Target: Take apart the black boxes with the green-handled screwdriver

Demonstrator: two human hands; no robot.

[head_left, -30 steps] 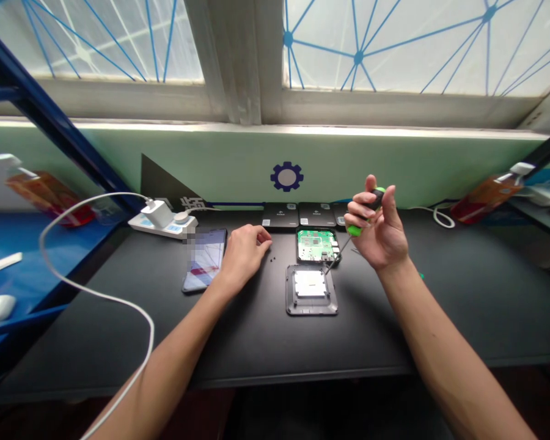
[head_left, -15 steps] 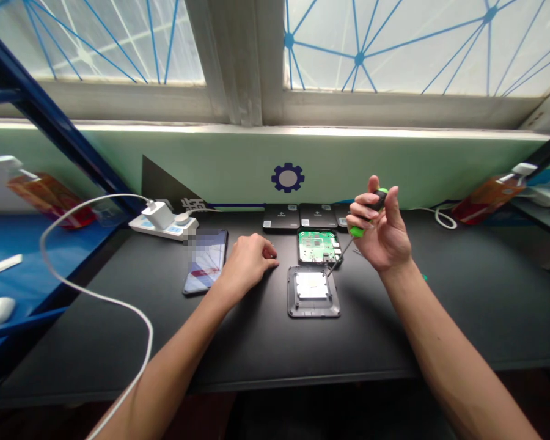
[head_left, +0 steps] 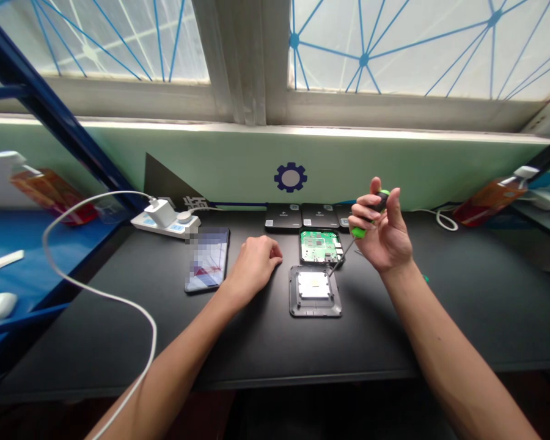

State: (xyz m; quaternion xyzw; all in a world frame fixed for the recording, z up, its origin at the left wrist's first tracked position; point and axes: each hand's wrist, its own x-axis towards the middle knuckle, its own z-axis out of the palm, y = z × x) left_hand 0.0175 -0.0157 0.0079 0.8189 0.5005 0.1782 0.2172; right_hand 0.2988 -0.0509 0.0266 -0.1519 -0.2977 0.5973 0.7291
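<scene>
Slanting down toward the left, a screwdriver (head_left: 358, 233) with a green-and-black handle sits in the right hand (head_left: 384, 238), whose fingers wrap the grip while the thumb stands up beside it. Its thin shaft ends at the far right corner of a square black cover (head_left: 297, 309), lying flat in the middle of the desk (head_left: 371, 345); whether the tip touches cannot be told. A silvery metal plate (head_left: 314, 285) is set in the middle of that cover. Just beyond lies a black casing holding a green circuit board (head_left: 321, 245). To the left of the cover, well apart from the right hand, the left hand (head_left: 256, 260) rests low over the desk with fingertips drawn together; whether anything is pinched there cannot be told.

Near the left hand, on its left, a dark-framed smartphone (head_left: 208, 263) lies face up. Flat black boxes (head_left: 283, 218) line up along the far edge. At far left, a white power strip (head_left: 165, 226) carries a white charger (head_left: 160, 213), its cable (head_left: 119, 297) looping down across the left forearm. A gear emblem (head_left: 290, 177) marks the green wall behind. Bottles of reddish drink (head_left: 490, 198) stand at far left and far right, below the windows (head_left: 417, 49).
</scene>
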